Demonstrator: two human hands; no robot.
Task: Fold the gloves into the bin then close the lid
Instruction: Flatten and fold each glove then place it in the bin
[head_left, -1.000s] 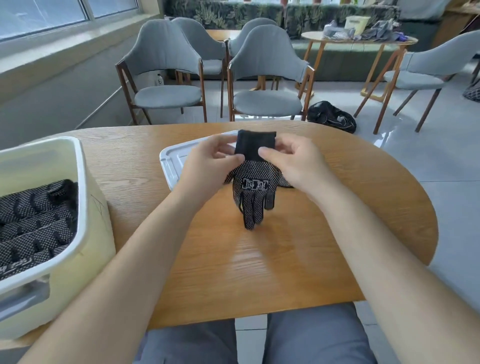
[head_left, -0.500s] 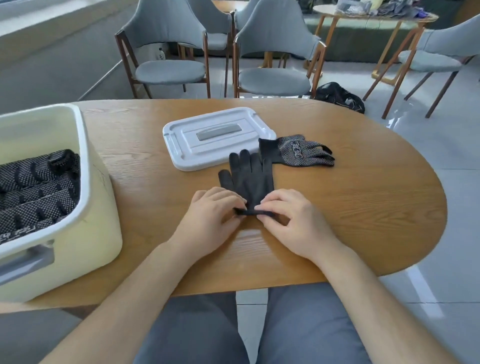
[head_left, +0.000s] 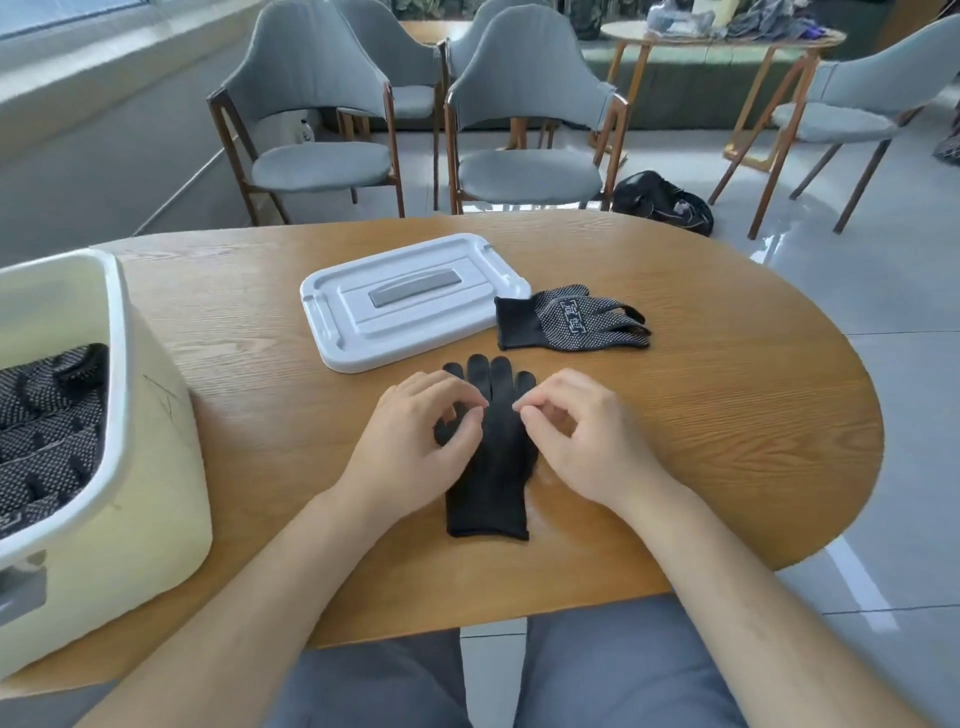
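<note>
Your left hand (head_left: 415, 436) and right hand (head_left: 587, 436) hover loosely curled, gripping nothing, over the black glove (head_left: 491, 483) lying flat between them on the surface (head_left: 727, 415); a crooked fold could spring open before reaching the bin (head_left: 156, 441) beyond your left hand

I'm at an oval wooden table (head_left: 727, 415) in what looks like an office lounge: grey padded chairs (head_left: 524, 119) stand beyond it, another table (head_left: 649, 37) farther behind them, polished tiles (head_left: 909, 291) beside it.
</note>
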